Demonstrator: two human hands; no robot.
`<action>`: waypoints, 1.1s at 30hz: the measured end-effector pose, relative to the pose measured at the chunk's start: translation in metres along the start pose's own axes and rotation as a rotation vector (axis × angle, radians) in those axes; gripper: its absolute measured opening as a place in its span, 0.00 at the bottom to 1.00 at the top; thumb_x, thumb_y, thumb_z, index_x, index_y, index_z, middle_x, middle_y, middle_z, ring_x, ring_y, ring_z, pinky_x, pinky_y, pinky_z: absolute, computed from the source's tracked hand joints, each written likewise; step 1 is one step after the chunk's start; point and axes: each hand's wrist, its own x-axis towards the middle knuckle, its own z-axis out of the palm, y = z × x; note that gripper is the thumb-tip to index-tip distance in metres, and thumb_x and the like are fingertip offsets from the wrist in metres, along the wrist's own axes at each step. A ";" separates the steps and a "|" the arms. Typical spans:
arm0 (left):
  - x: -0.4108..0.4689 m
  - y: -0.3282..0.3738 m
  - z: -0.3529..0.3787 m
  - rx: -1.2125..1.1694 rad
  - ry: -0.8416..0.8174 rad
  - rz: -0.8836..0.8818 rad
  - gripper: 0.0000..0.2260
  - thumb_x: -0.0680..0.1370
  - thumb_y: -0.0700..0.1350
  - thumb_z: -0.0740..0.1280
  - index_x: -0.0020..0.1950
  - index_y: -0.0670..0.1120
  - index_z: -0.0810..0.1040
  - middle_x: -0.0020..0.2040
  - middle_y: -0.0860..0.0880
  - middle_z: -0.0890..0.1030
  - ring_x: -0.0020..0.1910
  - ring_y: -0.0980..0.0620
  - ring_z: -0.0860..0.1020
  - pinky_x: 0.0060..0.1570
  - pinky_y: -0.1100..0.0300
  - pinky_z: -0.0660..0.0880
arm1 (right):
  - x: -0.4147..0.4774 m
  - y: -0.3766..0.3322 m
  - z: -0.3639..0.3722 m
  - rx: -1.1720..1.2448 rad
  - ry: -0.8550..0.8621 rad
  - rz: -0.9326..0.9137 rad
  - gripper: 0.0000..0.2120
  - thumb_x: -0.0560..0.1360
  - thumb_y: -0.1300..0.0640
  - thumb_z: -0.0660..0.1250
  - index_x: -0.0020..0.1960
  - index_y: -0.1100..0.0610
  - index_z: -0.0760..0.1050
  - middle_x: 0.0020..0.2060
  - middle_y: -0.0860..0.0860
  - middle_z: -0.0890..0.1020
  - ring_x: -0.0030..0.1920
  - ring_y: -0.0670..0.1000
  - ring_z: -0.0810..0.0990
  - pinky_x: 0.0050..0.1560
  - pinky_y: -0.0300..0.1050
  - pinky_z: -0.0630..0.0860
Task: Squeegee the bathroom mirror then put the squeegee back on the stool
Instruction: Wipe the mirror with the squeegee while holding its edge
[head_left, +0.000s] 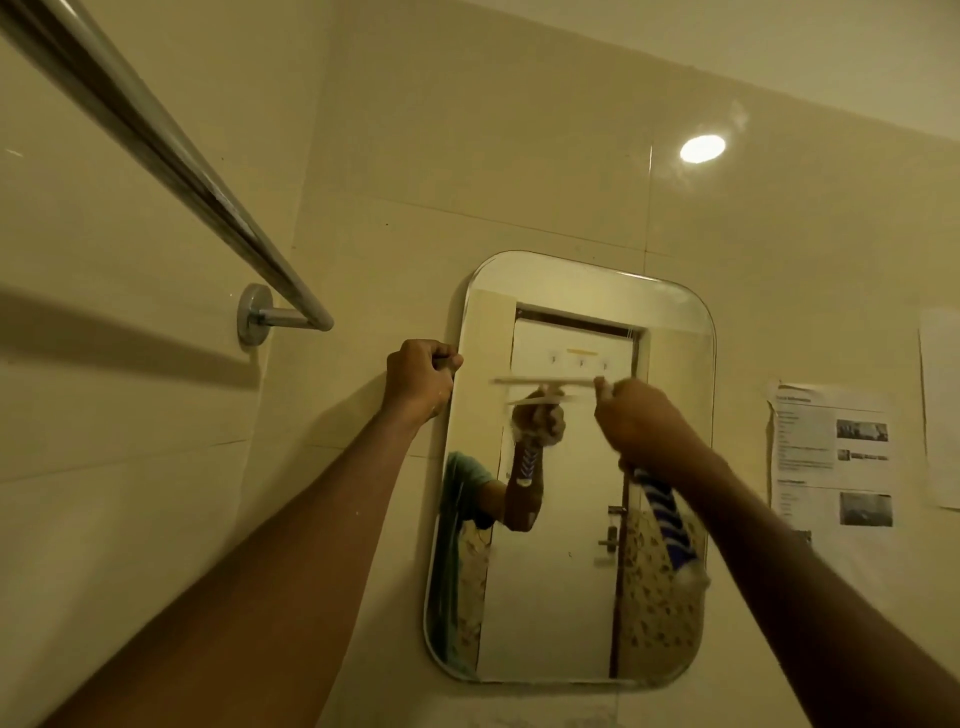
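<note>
A rounded rectangular mirror (566, 571) hangs on the tiled wall ahead. My right hand (641, 421) is closed around a squeegee handle with blue and white stripes, and the pale squeegee blade (545, 382) lies flat and level against the upper part of the glass. The hand and blade are reflected just below it. My left hand (418, 379) is closed on the mirror's upper left edge, its fingers curled over the rim. The stool is out of view.
A chrome towel rail (171, 171) runs from the upper left down to its wall mount (254, 314), close to my left hand. Printed paper sheets (831, 457) are stuck to the wall right of the mirror. A light glare (702, 149) shines on the tiles.
</note>
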 end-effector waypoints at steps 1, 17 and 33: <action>-0.001 0.000 0.000 -0.002 -0.001 0.000 0.12 0.77 0.39 0.68 0.60 0.39 0.79 0.56 0.40 0.82 0.55 0.43 0.81 0.57 0.47 0.78 | 0.006 -0.005 -0.008 0.015 0.042 -0.019 0.20 0.82 0.47 0.53 0.38 0.57 0.70 0.26 0.50 0.74 0.15 0.42 0.70 0.16 0.32 0.65; -0.010 -0.012 0.002 0.178 0.017 0.090 0.12 0.79 0.46 0.67 0.56 0.39 0.81 0.52 0.40 0.83 0.51 0.42 0.82 0.50 0.47 0.81 | -0.066 0.046 0.053 -0.014 0.034 -0.004 0.21 0.82 0.47 0.50 0.37 0.54 0.71 0.26 0.49 0.75 0.20 0.41 0.71 0.17 0.31 0.62; -0.039 -0.048 0.004 0.427 0.030 0.082 0.17 0.80 0.53 0.62 0.50 0.40 0.81 0.47 0.41 0.83 0.41 0.46 0.76 0.38 0.57 0.68 | -0.092 0.071 0.093 0.052 0.165 -0.036 0.21 0.82 0.45 0.47 0.43 0.55 0.72 0.28 0.49 0.77 0.25 0.47 0.76 0.24 0.39 0.69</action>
